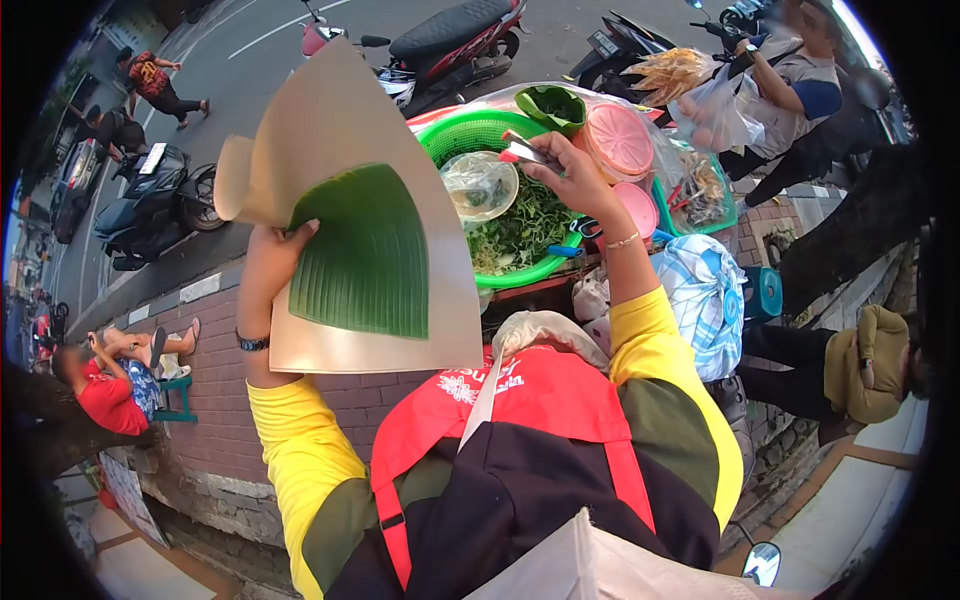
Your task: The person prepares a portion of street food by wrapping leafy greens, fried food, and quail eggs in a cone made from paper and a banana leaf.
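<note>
My left hand holds up a sheet of brown wrapping paper with a cut piece of banana leaf lying on it, my thumb pressing on the leaf's edge. The paper's far left edge curls over. My right hand is closed around metal tongs with red tips, above a green plastic basket. Leafy greens fill the basket, and a bowl covered in clear plastic sits among them. The paper hides the basket's left side.
Beside the basket stand a leaf-lined container, a pink-lidded tub and a blue checked cloth bundle. A person at the upper right holds plastic bags. Parked motorbikes line the road; a seated person is at left.
</note>
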Available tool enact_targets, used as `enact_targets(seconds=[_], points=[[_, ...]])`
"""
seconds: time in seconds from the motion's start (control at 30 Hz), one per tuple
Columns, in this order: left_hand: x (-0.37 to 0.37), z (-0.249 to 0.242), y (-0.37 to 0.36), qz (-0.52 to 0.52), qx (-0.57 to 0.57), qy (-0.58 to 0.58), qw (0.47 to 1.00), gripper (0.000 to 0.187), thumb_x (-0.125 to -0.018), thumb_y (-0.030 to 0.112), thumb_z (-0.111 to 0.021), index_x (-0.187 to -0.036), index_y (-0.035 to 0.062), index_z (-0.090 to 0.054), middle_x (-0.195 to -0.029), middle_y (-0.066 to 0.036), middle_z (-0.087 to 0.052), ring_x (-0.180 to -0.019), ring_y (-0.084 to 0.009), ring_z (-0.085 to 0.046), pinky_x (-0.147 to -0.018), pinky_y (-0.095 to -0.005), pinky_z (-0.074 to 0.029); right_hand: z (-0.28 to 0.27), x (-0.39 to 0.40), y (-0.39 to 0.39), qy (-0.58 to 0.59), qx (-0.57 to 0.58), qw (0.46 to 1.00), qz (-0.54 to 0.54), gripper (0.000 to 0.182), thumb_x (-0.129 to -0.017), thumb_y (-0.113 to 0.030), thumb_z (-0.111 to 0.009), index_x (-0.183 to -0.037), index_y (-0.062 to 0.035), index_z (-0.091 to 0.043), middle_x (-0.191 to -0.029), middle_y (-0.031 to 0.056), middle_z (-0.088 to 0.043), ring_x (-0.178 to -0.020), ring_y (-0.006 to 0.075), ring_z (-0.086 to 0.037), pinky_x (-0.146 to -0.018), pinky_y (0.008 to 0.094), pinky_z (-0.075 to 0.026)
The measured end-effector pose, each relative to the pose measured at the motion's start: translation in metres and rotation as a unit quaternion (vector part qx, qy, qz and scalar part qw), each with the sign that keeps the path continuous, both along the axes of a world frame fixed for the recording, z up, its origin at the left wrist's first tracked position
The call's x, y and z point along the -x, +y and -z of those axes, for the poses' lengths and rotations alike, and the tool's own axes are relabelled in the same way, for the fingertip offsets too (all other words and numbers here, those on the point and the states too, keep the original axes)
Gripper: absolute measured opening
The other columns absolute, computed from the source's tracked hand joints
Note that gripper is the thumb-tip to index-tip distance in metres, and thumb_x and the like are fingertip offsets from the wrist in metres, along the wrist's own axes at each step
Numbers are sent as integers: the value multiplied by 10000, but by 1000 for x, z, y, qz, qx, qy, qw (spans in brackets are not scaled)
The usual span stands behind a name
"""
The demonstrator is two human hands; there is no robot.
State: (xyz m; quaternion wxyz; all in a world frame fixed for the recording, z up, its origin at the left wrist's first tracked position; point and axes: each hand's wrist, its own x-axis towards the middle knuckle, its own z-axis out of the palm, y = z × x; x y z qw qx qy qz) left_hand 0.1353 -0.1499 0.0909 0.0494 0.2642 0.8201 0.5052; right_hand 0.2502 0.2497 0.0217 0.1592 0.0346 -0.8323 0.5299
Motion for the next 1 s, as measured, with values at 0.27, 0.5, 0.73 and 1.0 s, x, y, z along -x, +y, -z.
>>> enact_targets(seconds=[0.27, 0.5, 0.73, 1.0], points=[[71, 50, 191, 69, 330, 301, 892, 180, -738, 43, -581, -893, -7, -655, -842, -241, -635, -823, -381, -624, -738, -436, -506, -126, -42, 7, 101, -64, 992, -28, 328, -858, -173, -662, -1118, -27, -523, -953, 48, -602, -842, 99, -561, -747, 229, -455], [67, 103, 238, 51, 274, 211, 937, 113, -719, 55, -568, -725, 9, -672, -811, -247, -634, -781, -389, -631, -714, -457, -503, -91, 27, -25, 105, -482, 870, -27, 215, -735, -181, -666, -904, -50, -662, -825, 121, -646, -831, 295, -629, -729, 374, -481], [66, 132, 235, 62, 194, 224, 953, 105, -706, 120, -632, -700, 24, -674, -764, -241, -623, -747, -395, -620, -680, -468, -496, -51, 72, -45, 81, -647, 757, -35, 117, -698, -237, -665, -696, -120, -664, -744, 49, -634, -805, 221, -624, -739, 364, -413], [59, 118, 235, 61, 223, 224, 947, 202, -731, 215, -643, -689, 19, -666, -747, -217, -633, -731, -386, -627, -646, -462, -509, -24, 94, -45, 89, -632, 766, -69, 84, -680, -195, -666, -655, -115, -662, -728, 59, -644, -791, 224, -628, -753, 365, -409]])
